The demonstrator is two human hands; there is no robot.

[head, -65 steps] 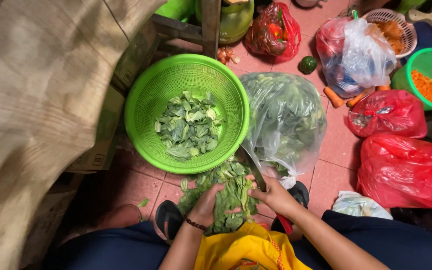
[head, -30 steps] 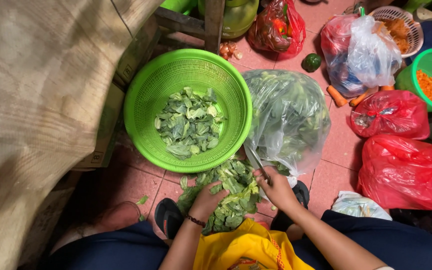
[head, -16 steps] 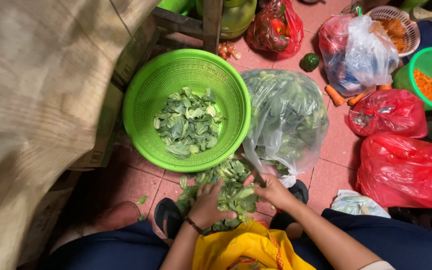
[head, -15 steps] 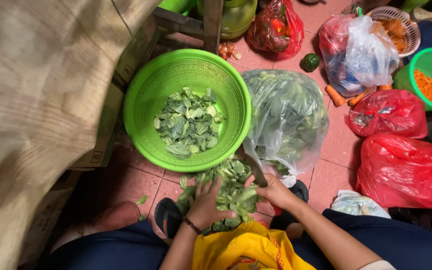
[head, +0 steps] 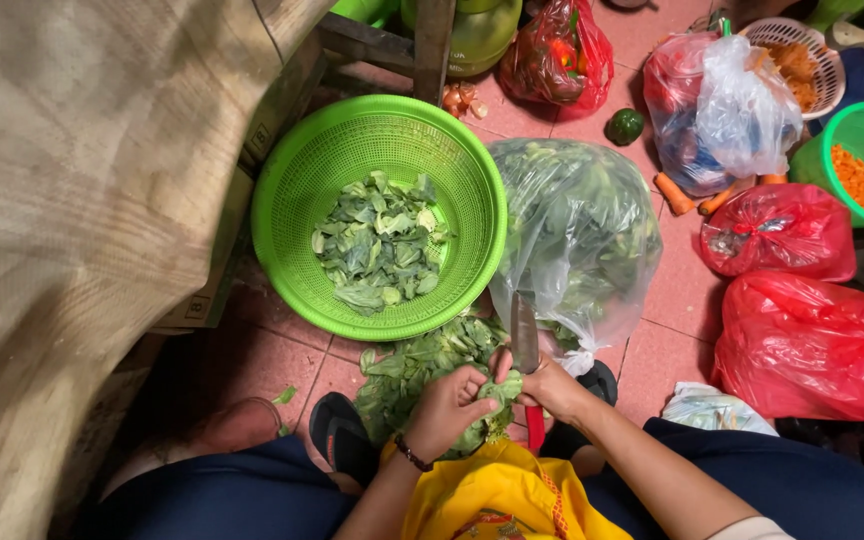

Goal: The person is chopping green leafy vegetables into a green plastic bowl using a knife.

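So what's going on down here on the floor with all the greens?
A person sitting low over a tiled floor is cutting leafy greens. The left hand grips a bunch of greens while the right hand holds a knife, blade pointing away from the person. Just ahead, a green basket already holds cut leaves. Beside it stands a clear bag of greens, with red bags to the right.

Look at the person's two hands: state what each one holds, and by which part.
The right hand holds a knife by its red handle, blade pointing away. The left hand grips a bunch of leafy greens at its near end, fingers curled round it.
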